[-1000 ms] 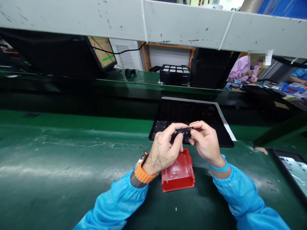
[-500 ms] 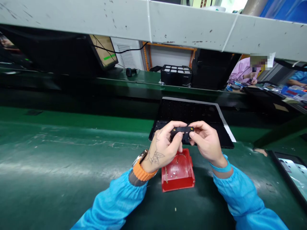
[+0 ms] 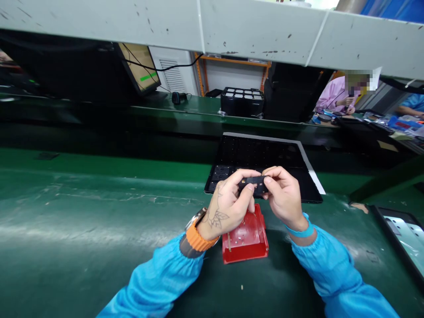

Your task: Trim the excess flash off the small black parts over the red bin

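In the head view, I have a small black part (image 3: 253, 180) pinched between both hands, held up in front of me above the far end of a red bin (image 3: 245, 255). My left hand (image 3: 229, 206) grips its left end, thumb on the near side and index finger along the top; my right hand (image 3: 285, 198) grips the other end the same way, thumb pressed against it. My left wrist wears a watch with an orange strap (image 3: 199, 238), my right a blue band (image 3: 302, 230). The red bin sits on the green bench (image 3: 99, 251) with tiny pieces scattered in it, and one small pale bit (image 3: 242, 287) lies on the bench nearer to me. Just beyond my hands, partly hidden by them, a large flat black panel (image 3: 265, 152) lies with a white strip along its far and right edges. Farther back stand a black box with a gridded top (image 3: 241, 104), a scanner (image 3: 179, 98) and a monitor (image 3: 141, 68). At the far right, a person in pink (image 3: 335, 95) sits behind a cluttered bench.
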`<state>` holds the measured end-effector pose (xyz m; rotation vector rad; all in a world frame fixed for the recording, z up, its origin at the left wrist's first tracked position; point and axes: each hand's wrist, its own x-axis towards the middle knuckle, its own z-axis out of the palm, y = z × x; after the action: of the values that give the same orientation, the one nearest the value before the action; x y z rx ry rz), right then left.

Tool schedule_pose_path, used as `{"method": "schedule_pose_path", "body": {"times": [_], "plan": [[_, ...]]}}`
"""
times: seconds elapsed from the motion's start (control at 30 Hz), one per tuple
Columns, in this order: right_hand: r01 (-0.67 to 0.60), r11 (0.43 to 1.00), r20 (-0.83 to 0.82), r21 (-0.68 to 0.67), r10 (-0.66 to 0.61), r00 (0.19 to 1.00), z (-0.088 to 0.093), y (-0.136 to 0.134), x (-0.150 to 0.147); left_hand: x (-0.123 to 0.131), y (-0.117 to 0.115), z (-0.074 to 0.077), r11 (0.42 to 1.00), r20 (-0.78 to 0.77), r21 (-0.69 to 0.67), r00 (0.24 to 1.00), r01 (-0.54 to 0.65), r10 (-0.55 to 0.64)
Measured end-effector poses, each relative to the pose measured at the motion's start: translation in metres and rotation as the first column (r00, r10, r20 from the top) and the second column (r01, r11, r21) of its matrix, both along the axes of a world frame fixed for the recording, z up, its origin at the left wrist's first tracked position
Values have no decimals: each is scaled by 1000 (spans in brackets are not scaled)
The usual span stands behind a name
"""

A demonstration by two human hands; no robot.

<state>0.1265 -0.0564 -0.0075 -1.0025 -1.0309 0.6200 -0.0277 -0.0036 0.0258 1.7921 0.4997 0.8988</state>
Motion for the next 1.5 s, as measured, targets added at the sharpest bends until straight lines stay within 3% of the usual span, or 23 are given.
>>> {"method": "schedule_pose_path", "body": {"times": [0.17, 0.23, 0.3, 0.33, 0.4, 0.47, 0.57, 0.77, 0.87, 0.93, 1.07, 1.13, 1.23, 1.37, 1.43, 1.5], "plan": [[-17, 1000, 50, 1, 17, 999, -1, 0, -1, 1, 1, 1, 988, 52, -154, 998, 25, -17], [70, 994, 153, 83, -82, 985, 0, -1, -2, 2, 3, 2, 964, 96, -261, 995, 54, -30], [202, 949, 324, 242, -275, 905, 0, -2, -2, 3, 5, 4, 936, 134, -345, 991, 74, -29], [245, 912, 418, 329, -373, 828, 1, -3, -2, 3, 6, 5, 923, 151, -375, 988, 81, -25], [257, 849, 570, 461, -505, 648, 2, -3, -1, 4, 7, 6, 907, 184, -412, 983, 91, -15], [227, 827, 651, 514, -549, 524, 4, -4, 0, 4, 8, 7, 905, 208, -417, 978, 86, 3], [194, 827, 694, 528, -552, 462, 7, -4, 1, 3, 7, 7, 917, 205, -393, 979, 64, 19], [172, 832, 727, 527, -546, 417, 8, -5, 1, 2, 4, 2, 956, 158, -293, 987, 15, 32], [172, 836, 722, 520, -539, 434, 9, -5, 1, 1, 4, 0, 977, 136, -215, 990, -10, 40], [179, 859, 708, 480, -500, 499, 9, -6, 0, 1, 6, -1, 979, 137, -203, 990, 12, 16], [177, 951, 470, 252, -280, 837, 12, -7, -1, 0, 10, -2, 983, 150, -170, 987, 75, -49], [98, 987, 318, 128, -135, 939, 13, -8, 0, -1, 10, -2, 997, 138, -53, 990, 50, -42], [47, 995, 337, 90, -75, 939, 15, -9, 3, 0, 11, -4, 976, 172, 217, 985, -5, -33], [127, 921, 407, 369, -283, 868, 16, -9, 6, 1, 14, -6, 804, 263, 586, 962, -102, -69], [141, 877, 417, 459, -353, 838, 16, -10, 7, 0, 15, -6, 723, 283, 677, 956, -139, -81], [148, 854, 454, 498, -402, 795, 17, -12, 8, -1, 16, -6, 681, 297, 715, 950, -159, -90]]}}
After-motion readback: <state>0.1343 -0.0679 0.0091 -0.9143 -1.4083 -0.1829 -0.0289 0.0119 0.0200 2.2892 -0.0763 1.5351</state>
